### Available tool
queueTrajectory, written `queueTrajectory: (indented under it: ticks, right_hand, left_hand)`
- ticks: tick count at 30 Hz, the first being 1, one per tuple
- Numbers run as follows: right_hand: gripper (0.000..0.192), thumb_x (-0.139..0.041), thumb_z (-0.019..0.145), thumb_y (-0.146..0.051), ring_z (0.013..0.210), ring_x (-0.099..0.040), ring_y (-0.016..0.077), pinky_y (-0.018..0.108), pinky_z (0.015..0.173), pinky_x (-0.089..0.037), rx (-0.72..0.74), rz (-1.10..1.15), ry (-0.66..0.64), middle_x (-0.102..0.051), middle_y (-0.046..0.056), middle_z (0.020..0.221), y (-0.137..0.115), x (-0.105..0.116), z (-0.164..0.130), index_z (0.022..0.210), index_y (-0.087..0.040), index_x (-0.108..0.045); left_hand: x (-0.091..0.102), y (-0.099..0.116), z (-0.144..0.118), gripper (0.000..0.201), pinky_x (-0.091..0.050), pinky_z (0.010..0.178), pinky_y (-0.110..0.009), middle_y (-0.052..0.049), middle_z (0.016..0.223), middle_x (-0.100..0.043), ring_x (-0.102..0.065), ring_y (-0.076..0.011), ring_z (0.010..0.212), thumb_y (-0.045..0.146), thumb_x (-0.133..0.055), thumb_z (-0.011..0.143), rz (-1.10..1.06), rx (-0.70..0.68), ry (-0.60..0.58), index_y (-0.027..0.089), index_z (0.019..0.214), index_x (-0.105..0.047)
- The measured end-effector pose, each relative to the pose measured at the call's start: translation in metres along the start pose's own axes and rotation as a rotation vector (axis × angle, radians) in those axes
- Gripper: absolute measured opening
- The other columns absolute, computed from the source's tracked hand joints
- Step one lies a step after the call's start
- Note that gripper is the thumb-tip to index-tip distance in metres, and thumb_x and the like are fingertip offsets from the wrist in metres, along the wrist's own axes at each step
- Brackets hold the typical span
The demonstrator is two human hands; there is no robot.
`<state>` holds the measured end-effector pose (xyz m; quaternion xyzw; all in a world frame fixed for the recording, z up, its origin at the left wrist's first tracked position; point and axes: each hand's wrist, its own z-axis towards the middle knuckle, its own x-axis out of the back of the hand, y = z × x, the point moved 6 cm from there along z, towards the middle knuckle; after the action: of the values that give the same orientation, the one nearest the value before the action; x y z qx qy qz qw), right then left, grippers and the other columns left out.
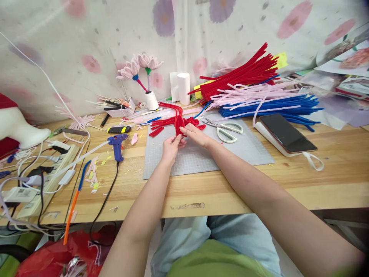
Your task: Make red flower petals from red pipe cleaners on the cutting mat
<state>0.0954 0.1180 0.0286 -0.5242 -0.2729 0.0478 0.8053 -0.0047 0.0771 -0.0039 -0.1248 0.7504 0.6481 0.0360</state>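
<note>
Both of my hands meet over the grey cutting mat [201, 163], around a red pipe cleaner piece [179, 124] bent into a rounded, petal-like shape. My left hand [172, 147] pinches its lower end. The fingers of my right hand [193, 134] press on its right side. Cut red pipe cleaners [161, 125] lie on the mat just to the left, and more red curled pieces [193, 121] lie behind my right hand. Scissors with pale green-white handles [226, 129] rest on the mat to the right, blades pointing towards my hands.
A blue glue gun [117, 146] and a yellow-black cutter [117, 129] lie left of the mat, near a power strip [52, 179] with tangled cords. Bundles of red [239, 77], pink and blue pipe cleaners [268, 106] fill the back right. A phone [286, 132] leans at right.
</note>
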Motion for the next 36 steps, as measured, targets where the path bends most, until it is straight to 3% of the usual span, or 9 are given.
queueTrajectory:
  ticks: [5, 10, 14, 21, 24, 30, 34, 36]
  right_hand:
    - [0.031, -0.047, 0.076, -0.045, 0.059, -0.042, 0.0089, 0.023, 0.059, -0.034, -0.039, 0.126, -0.010, -0.047, -0.002, 0.063, 0.010, -0.005, 0.002, 0.068, -0.015, -0.048]
    - [0.028, -0.051, 0.074, -0.041, 0.055, -0.041, 0.0084, 0.022, 0.055, -0.033, -0.078, 0.109, 0.056, -0.046, -0.003, 0.058, 0.014, -0.006, 0.001, 0.063, -0.016, -0.045]
    - [0.025, -0.054, 0.071, -0.038, 0.055, -0.043, 0.0086, 0.023, 0.055, -0.034, -0.107, 0.141, 0.139, -0.047, -0.003, 0.058, 0.013, -0.007, 0.001, 0.062, -0.015, -0.049]
    - [0.020, -0.054, 0.068, -0.024, 0.047, -0.043, 0.0080, 0.021, 0.048, -0.031, -0.092, 0.244, 0.144, -0.044, -0.009, 0.051, 0.010, -0.009, -0.001, 0.083, -0.020, -0.041]
    - [0.018, -0.051, 0.068, -0.022, 0.042, -0.039, 0.0076, 0.020, 0.045, -0.029, -0.133, 0.270, 0.104, -0.041, -0.010, 0.047, 0.013, -0.008, -0.002, 0.080, -0.021, -0.038]
    - [0.027, -0.054, 0.071, -0.041, 0.054, -0.041, 0.0078, 0.021, 0.050, -0.032, -0.147, 0.197, 0.203, -0.048, -0.004, 0.060, 0.006, 0.003, 0.000, 0.083, -0.017, -0.052]
    - [0.031, -0.055, 0.070, -0.047, 0.061, -0.046, 0.0096, 0.023, 0.058, -0.036, -0.115, 0.224, 0.165, -0.053, -0.001, 0.065, 0.003, 0.005, 0.002, 0.070, -0.015, -0.054]
    - [0.034, -0.056, 0.069, -0.048, 0.058, -0.044, 0.0094, 0.023, 0.056, -0.035, -0.130, 0.223, 0.167, -0.050, -0.001, 0.060, 0.004, 0.005, 0.002, 0.062, -0.015, -0.050]
  left_hand:
    - [0.011, -0.001, 0.008, 0.017, -0.048, 0.056, -0.023, -0.002, 0.060, -0.060, -0.057, -0.0101, 0.056, 0.027, -0.054, 0.075, 0.222, -0.128, 0.064, 0.012, 0.071, -0.061]
    - [0.008, 0.002, 0.007, 0.014, -0.049, 0.062, -0.025, -0.003, 0.073, -0.064, -0.060, -0.0121, 0.068, 0.019, -0.055, 0.073, 0.143, -0.123, 0.032, 0.014, 0.084, -0.061]
    - [0.005, 0.004, 0.003, 0.014, -0.050, 0.062, -0.027, -0.005, 0.074, -0.064, -0.061, -0.0144, 0.072, 0.020, -0.055, 0.072, 0.114, -0.132, 0.032, 0.013, 0.081, -0.062]
    - [0.025, 0.009, 0.006, 0.011, -0.048, 0.058, -0.024, -0.003, 0.070, -0.062, -0.059, -0.0134, 0.069, 0.021, -0.056, 0.069, 0.069, -0.223, 0.249, 0.013, 0.075, -0.061]
    - [0.034, 0.013, 0.008, 0.009, -0.048, 0.056, -0.024, -0.001, 0.065, -0.059, -0.057, -0.0124, 0.066, 0.020, -0.056, 0.068, 0.068, -0.209, 0.310, 0.013, 0.072, -0.060]
    - [0.023, 0.002, 0.012, 0.011, -0.047, 0.058, -0.027, -0.002, 0.061, -0.061, -0.057, -0.0134, 0.060, 0.021, -0.056, 0.067, 0.323, -0.145, 0.098, 0.014, 0.071, -0.064]
    - [0.014, -0.004, 0.011, 0.012, -0.046, 0.065, -0.029, -0.002, 0.061, -0.063, -0.057, -0.0141, 0.061, 0.023, -0.059, 0.067, 0.555, -0.174, -0.010, 0.016, 0.072, -0.067]
    - [0.009, -0.004, 0.008, 0.011, -0.046, 0.067, -0.029, -0.002, 0.062, -0.063, -0.057, -0.0137, 0.061, 0.023, -0.060, 0.066, 0.550, -0.165, -0.061, 0.015, 0.071, -0.067]
